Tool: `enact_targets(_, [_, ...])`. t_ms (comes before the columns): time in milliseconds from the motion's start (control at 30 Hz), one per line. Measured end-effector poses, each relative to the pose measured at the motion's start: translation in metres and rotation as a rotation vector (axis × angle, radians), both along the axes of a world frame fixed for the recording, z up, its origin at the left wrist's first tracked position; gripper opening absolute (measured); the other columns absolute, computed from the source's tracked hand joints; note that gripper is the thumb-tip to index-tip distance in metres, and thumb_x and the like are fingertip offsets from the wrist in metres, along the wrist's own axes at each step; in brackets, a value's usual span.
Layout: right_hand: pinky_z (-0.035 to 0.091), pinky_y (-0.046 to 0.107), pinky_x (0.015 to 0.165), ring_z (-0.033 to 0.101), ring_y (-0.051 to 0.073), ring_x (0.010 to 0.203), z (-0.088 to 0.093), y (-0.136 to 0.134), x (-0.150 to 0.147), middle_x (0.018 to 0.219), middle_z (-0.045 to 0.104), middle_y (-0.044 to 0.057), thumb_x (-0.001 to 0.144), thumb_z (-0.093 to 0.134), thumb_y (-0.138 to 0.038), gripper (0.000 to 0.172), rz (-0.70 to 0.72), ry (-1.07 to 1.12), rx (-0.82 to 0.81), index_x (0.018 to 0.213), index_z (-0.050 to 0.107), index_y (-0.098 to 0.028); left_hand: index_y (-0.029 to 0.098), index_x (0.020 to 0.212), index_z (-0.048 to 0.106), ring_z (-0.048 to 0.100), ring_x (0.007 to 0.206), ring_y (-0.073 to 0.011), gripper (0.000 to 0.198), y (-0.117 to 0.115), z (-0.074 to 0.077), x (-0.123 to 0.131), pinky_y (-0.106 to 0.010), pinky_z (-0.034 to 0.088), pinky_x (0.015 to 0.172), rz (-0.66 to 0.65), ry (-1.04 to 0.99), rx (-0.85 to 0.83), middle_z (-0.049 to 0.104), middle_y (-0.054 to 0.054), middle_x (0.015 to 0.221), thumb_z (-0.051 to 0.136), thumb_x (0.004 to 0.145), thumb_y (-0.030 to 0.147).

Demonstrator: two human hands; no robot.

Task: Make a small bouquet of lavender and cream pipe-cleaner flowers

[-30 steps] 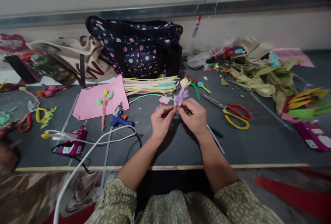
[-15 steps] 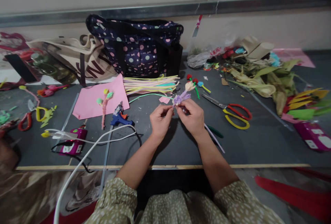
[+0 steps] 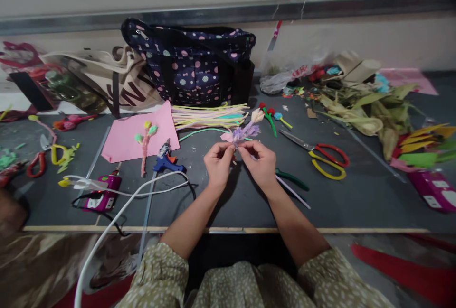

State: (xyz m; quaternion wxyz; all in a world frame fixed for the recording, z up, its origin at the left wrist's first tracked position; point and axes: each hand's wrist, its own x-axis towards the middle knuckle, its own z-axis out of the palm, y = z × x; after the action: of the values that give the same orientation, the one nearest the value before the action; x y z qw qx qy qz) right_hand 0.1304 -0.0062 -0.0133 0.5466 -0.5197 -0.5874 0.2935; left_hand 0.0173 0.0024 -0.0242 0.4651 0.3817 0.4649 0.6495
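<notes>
Both my hands meet over the middle of the table, pinching the base of a purple pipe-cleaner flower (image 3: 245, 132). My left hand (image 3: 218, 161) is closed on it from the left. My right hand (image 3: 259, 161) grips it from the right, fingertips almost touching the other hand's. A cream tuft (image 3: 257, 116) shows just beyond the purple petals; whether it is joined to them I cannot tell. My fingers hide the flower's lower end. A lilac pipe cleaner (image 3: 294, 192) and dark green-handled pliers (image 3: 292, 179) lie beside my right wrist.
Scissors (image 3: 324, 156) lie to the right. Left are a blue glue gun (image 3: 167, 158), pink paper (image 3: 113, 144) and a white cable (image 3: 107, 232). Pipe cleaners (image 3: 208, 117) lie before a dotted bag (image 3: 192, 68). Dry husks (image 3: 359, 113) pile at the back right.
Both hands have shifted slightly left and closer together with the purple flower. The flower now tilts more toward the right, and the pliers beside my right wrist show more.
</notes>
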Motion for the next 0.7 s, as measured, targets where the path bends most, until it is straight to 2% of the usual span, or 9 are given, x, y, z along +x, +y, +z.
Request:
enact_targets(133, [0.046,0.022,0.058,0.056,0.011,0.059,0.0042,0.0002,-0.0024,0.071,0.067,0.000,0.082,0.064,-0.030,0.013,0.018,0.055,-0.067,0.079,0.068,-0.018,0.015,0.077,0.068,0.052,0.045,-0.0053,0.020,0.0016,-0.0026,-0.0002,-0.017,0.044,0.045,-0.064,-0.184,-0.054,0.065,0.001,0.065,0.077,0.070,0.031])
enact_targets(267, [0.046,0.023,0.059,0.057,0.011,0.058,0.0043,0.0020,-0.0008,0.069,0.068,0.000,0.080,0.067,-0.030,0.013,0.044,0.171,-0.119,0.076,0.068,-0.017,0.014,0.076,0.065,0.051,0.041,-0.0049,0.021,0.0019,0.0004,-0.0010,-0.016,0.041,0.041,-0.166,-0.326,-0.135,0.065,0.001,0.064,0.078,0.067,0.029])
enact_targets(500, [0.049,0.023,0.055,0.057,0.011,0.056,0.0042,0.0048,-0.0006,0.066,0.066,0.000,0.073,0.075,-0.035,0.020,0.098,0.453,-0.225,0.070,0.065,-0.018,0.014,0.075,0.062,0.052,0.042,-0.0052,0.024,-0.0005,0.0064,-0.0019,-0.017,0.041,0.041,-0.279,-0.405,-0.231,0.063,0.003,0.062,0.080,0.064,0.027])
enact_targets(700, [0.040,0.018,0.042,0.047,0.005,0.045,0.0072,0.0054,-0.0029,0.061,0.061,-0.004,0.063,0.082,-0.033,0.029,0.125,0.636,-0.354,0.076,0.061,-0.018,0.014,0.076,0.060,0.052,0.042,-0.0054,0.030,0.0016,0.0042,-0.0037,-0.017,0.042,0.042,-0.335,-0.459,-0.310,0.062,0.003,0.062,0.082,0.062,0.029])
